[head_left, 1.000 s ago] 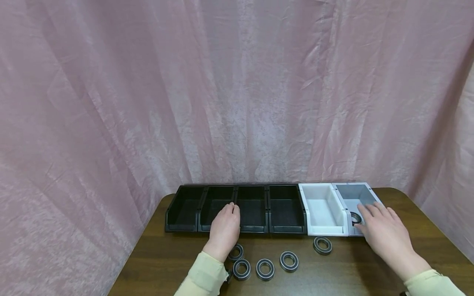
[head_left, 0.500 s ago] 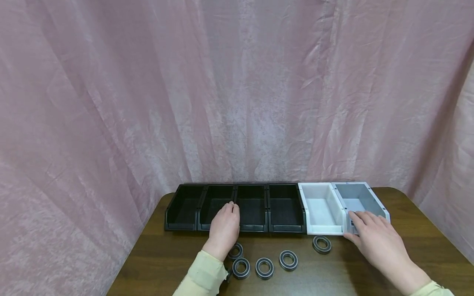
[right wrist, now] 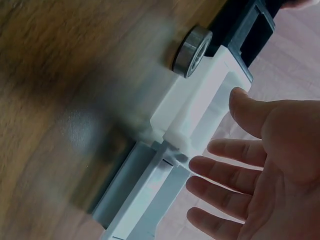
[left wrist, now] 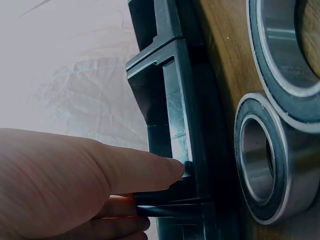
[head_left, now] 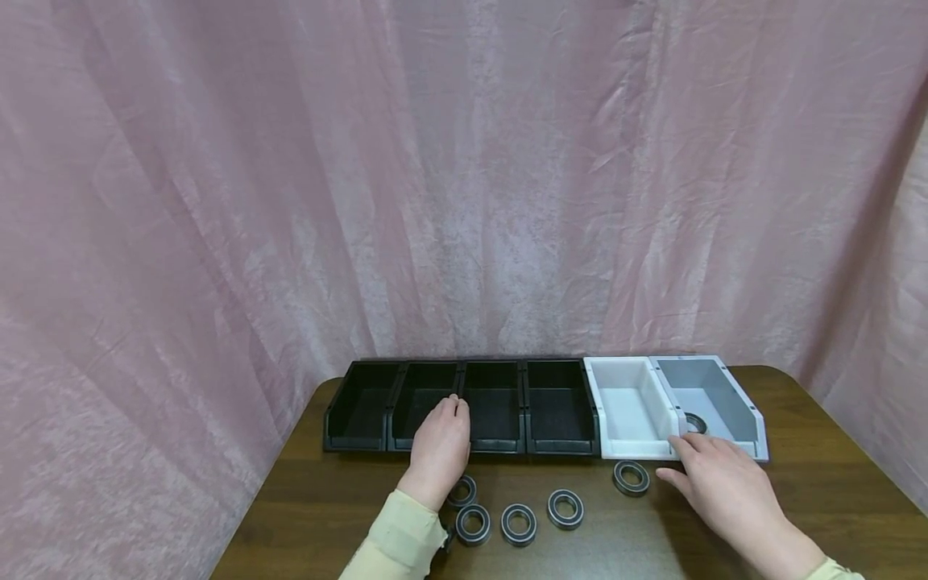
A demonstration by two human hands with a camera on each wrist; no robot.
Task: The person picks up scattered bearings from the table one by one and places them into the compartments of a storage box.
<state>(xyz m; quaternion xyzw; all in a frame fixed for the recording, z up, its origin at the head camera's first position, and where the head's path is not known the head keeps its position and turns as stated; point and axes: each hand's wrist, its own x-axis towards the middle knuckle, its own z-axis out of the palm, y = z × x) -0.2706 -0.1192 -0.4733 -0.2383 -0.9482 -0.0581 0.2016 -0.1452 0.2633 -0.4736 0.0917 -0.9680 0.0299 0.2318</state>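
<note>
My left hand [head_left: 441,443] stays at the row of black bins [head_left: 493,448]; in the left wrist view its thumb and fingers straddle a divider wall [left wrist: 172,204], pinching it. In front of that hand lie several ball bearings [head_left: 473,540], two of them close together. My right hand [head_left: 725,487], holding nothing, hovers before the grey bin [head_left: 747,403] with thumb and fingers spread. Inside that bin a bearing [head_left: 702,423] shows past the fingers. Left of the right thumb, another bearing [head_left: 632,494] lies on the table before the white bin [head_left: 638,451].
All the bins stand side by side along the back of the brown wooden table [head_left: 290,515]. Behind them hangs a pink curtain [head_left: 464,201]. More bearings [head_left: 566,528] lie between the two hands on the tabletop.
My right hand has drawn back out of the grey bin, toward me and slightly left, and the bearing stays in the bin. The left hand has not moved.
</note>
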